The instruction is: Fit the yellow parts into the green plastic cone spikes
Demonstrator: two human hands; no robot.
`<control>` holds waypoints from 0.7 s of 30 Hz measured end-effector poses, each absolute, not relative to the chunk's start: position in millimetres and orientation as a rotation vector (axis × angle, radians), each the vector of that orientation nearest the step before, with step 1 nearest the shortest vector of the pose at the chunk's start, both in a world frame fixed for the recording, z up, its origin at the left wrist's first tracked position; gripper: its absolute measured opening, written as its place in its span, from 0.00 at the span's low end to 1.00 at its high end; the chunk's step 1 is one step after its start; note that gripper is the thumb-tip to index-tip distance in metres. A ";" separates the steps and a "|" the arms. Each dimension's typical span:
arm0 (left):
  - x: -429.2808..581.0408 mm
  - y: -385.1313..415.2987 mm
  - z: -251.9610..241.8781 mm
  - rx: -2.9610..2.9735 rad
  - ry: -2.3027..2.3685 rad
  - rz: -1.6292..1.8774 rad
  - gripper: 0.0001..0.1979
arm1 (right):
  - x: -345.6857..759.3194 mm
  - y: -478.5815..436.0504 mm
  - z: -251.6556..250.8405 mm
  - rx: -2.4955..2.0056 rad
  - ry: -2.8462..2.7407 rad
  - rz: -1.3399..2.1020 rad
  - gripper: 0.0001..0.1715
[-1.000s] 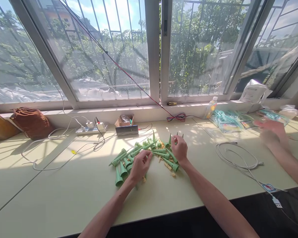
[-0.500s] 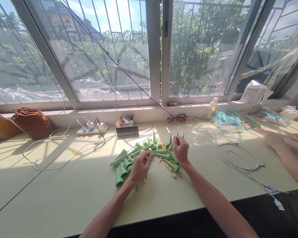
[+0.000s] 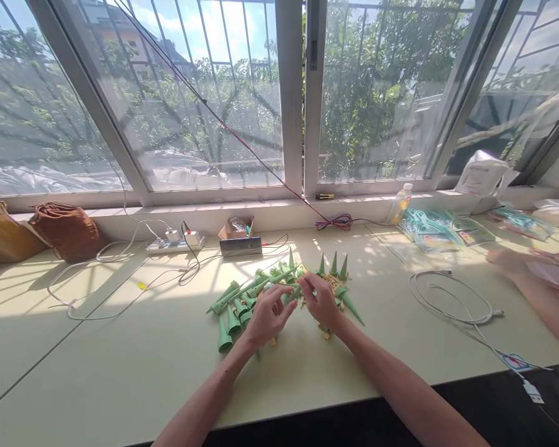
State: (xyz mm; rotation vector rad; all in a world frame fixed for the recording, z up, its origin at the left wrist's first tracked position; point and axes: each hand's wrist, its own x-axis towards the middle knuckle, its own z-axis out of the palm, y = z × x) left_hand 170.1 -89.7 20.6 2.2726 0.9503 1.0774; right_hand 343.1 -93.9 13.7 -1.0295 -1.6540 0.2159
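My left hand (image 3: 268, 315) is closed with thumb and fingertips around a green plastic cone (image 3: 292, 294), mostly covered by the fingers. Close beside it, my right hand (image 3: 323, 302) pinches at the cone's right end; whatever lies between its fingertips is too small to make out. Left of and behind the hands spreads a pile of green cones (image 3: 233, 321), many lying on their sides. Small yellowish pieces (image 3: 326, 336) are scattered under and around my right hand. Behind it a few green cones (image 3: 334, 266) stand point up, and another cone (image 3: 353, 307) lies to its right.
A dark phone-like slab (image 3: 241, 246) leans before a small cardboard box (image 3: 236, 228). A power strip (image 3: 174, 243) with cables stands left. White cable (image 3: 447, 316) lies coiled at right. Farther right, another person's hand (image 3: 510, 264) is near packaged goods (image 3: 431, 228) and a bottle (image 3: 400, 203).
My right hand has come from the upright cones at the back toward my left hand. The two hands now meet around a green cone. The other person's hands hold something pinkish.
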 end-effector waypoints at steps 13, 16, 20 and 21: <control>169.4 -87.9 15.3 2.378 1.038 1.020 0.07 | 339.6 -96.6 17.4 -0.968 -1.688 0.286 0.13; 168.6 -85.8 13.6 2.327 1.108 1.094 0.08 | 340.3 -95.6 18.9 -1.018 -1.632 0.306 0.14; 167.8 -83.9 12.8 2.246 1.160 1.198 0.08 | 347.3 -99.1 28.2 -1.065 -1.690 0.507 0.23; 167.8 -83.9 13.1 2.237 1.164 1.210 0.08 | 350.7 -101.2 32.9 -1.067 -1.753 0.656 0.25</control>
